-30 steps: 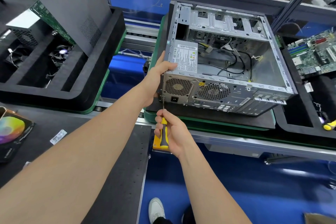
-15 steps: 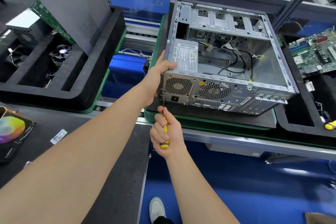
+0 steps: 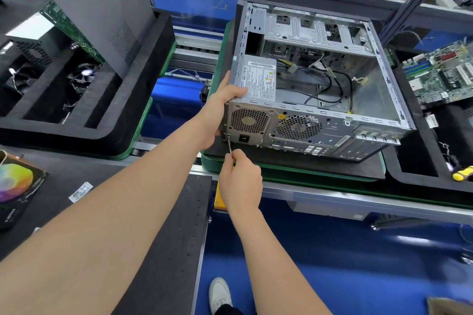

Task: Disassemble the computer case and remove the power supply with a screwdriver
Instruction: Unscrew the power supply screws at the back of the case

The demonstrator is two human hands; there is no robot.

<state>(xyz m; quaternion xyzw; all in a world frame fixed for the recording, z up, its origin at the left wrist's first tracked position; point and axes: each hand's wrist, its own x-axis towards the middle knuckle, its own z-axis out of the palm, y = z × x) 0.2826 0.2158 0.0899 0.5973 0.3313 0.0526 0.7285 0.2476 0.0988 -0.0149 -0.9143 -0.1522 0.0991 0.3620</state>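
Note:
An open grey computer case lies on its side on a black foam pad, rear panel toward me. The power supply with its white label sits in the near left corner, its fan grille on the rear panel. My left hand grips that near left corner, thumb over the top edge. My right hand is wrapped round a screwdriver, hiding the handle. The metal shaft points up to a screw at the lower left of the supply's rear plate.
A grey side panel leans in a black foam tray at the left, with fans and boards inside. A green motherboard lies at the right. A second yellow screwdriver rests in the right tray. A colour-wheel box sits at the near left.
My right hand has turned on the screwdriver and slid up it, so the yellow handle is now hidden. The left hand keeps its grip on the case corner.

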